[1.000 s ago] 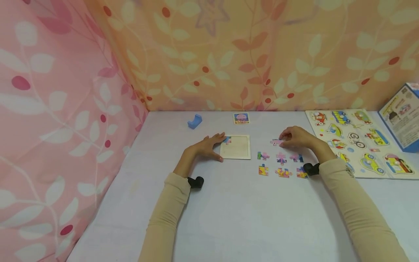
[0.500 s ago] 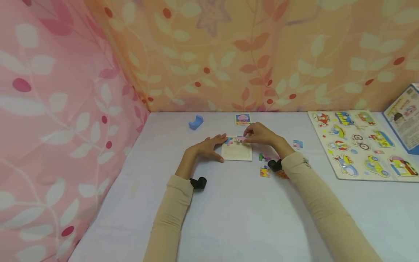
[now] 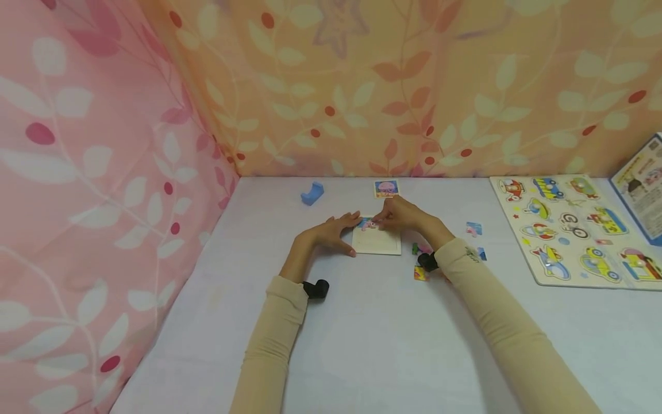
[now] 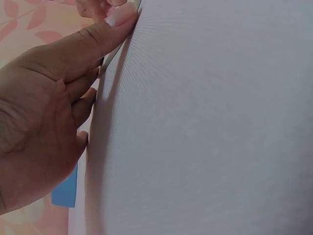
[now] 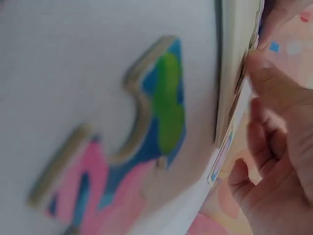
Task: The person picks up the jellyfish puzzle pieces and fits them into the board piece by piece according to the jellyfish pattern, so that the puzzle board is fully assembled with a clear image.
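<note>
The left hand (image 3: 328, 234) lies at the left side of the square puzzle tray (image 3: 376, 244), fingers and thumb spread well apart, fingertips at its far left corner and thumb at its near left corner. The right hand (image 3: 405, 217) reaches over the tray's far right part, its thumb and forefinger drawn together on a pink piece (image 3: 370, 225) that lies inside the tray, at its far side. How firmly they pinch it cannot be told.

In the head view, the yellow piece (image 3: 421, 273) lies right of the tray on its near side, the blue-and-pink piece (image 3: 473, 229) farther right, and the green-and-pink piece (image 3: 415, 248) just beside the tray's right edge, partly hidden by the black wrist camera (image 3: 427, 261). The right wrist view brings that piece up large, though blurred, showing its thick pale edge and curved notch, which the head view hides. The left wrist view shows the tray edge-on with the thumb against it, and the blue holder (image 4: 66, 188) beyond the palm; from above, this holder stands beyond the tray to the left.
</note>
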A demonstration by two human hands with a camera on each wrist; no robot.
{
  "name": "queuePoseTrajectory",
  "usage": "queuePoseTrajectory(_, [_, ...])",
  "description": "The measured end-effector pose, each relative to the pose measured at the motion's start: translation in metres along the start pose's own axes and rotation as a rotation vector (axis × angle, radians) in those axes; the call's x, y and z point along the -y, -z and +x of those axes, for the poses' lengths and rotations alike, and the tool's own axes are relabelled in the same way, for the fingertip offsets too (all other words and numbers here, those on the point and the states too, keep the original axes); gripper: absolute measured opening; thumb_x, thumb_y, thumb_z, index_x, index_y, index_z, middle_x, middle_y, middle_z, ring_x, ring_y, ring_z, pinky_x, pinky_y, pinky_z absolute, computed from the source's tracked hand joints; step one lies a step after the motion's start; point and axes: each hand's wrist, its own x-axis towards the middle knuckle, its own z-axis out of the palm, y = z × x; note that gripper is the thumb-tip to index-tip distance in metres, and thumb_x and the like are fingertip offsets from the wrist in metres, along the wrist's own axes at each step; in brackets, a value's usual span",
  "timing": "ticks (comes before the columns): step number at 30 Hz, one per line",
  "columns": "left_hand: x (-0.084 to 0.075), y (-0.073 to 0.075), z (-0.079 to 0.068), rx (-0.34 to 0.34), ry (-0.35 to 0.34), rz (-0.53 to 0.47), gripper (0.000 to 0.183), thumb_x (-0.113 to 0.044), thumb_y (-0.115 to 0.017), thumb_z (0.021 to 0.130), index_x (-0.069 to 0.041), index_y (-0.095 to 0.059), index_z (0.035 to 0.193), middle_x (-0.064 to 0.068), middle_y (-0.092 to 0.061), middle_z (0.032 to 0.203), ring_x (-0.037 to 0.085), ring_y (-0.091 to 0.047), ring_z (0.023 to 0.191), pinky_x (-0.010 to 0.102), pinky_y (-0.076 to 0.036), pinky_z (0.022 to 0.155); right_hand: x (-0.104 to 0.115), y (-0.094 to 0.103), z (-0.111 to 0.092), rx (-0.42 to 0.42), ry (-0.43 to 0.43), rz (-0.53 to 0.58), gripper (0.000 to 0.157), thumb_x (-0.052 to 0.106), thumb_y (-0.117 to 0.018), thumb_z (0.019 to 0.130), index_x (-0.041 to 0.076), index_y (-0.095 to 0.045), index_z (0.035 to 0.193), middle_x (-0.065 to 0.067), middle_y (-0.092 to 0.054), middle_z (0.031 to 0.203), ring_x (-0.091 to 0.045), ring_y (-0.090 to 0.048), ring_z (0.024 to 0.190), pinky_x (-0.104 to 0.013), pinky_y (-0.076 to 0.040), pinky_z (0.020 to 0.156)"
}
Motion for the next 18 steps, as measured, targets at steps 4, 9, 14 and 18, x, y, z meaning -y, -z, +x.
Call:
queuePoseTrajectory(4, [-0.001, 0.000, 0.000, -0.006, 0.003, 0.001, 0.097, -0.042, -0.075, 0.072, -0.022, -0.018, 0.148, -0.005, -0.005, 0.156, 0.018, -0.001, 0.144, 0.046, 0.000, 0.116, 0.001, 0.000, 0.002, 0.019, -0.022, -0.004, 0.027, 0.011, -0.074, 0.075, 0.003, -0.070, 0.101, -0.012, -0.063, 0.078, -0.013, -0.039, 0.063, -0.022, -0.030, 0.057])
queuePoseTrajectory(9, [-0.005, 0.002, -0.001, -0.007, 0.017, 0.007, 0.097, -0.043, -0.074, 0.073, -0.024, -0.016, 0.148, -0.001, -0.005, 0.156, 0.027, -0.003, 0.144, 0.050, -0.004, 0.115, 0.004, 0.003, 0.005, 0.043, -0.142, -0.063, 0.026, 0.016, -0.077, 0.072, 0.011, -0.072, 0.098, -0.011, -0.068, 0.088, -0.017, -0.055, 0.075, -0.025, -0.036, 0.061])
queuePoseTrajectory(14, [-0.004, 0.002, -0.002, -0.021, 0.033, -0.015, 0.097, -0.042, -0.075, 0.072, -0.027, -0.018, 0.148, -0.004, -0.005, 0.156, 0.030, -0.001, 0.143, 0.054, -0.006, 0.114, 0.006, 0.005, 0.009, 0.079, -0.211, -0.042, 0.027, 0.017, -0.077, 0.073, 0.013, -0.072, 0.099, -0.008, -0.070, 0.086, -0.014, -0.050, 0.069, -0.024, -0.034, 0.058])
queuePoseTrajectory(18, [-0.002, 0.000, -0.003, -0.010, 0.037, -0.026, 0.097, -0.042, -0.076, 0.071, -0.027, -0.018, 0.148, -0.007, -0.004, 0.156, 0.027, 0.001, 0.144, 0.054, -0.005, 0.114, 0.003, 0.010, 0.001, 0.092, -0.159, 0.010, 0.035, 0.015, -0.075, 0.074, 0.005, -0.068, 0.106, -0.011, -0.060, 0.072, -0.014, -0.036, 0.062, -0.024, -0.029, 0.057])
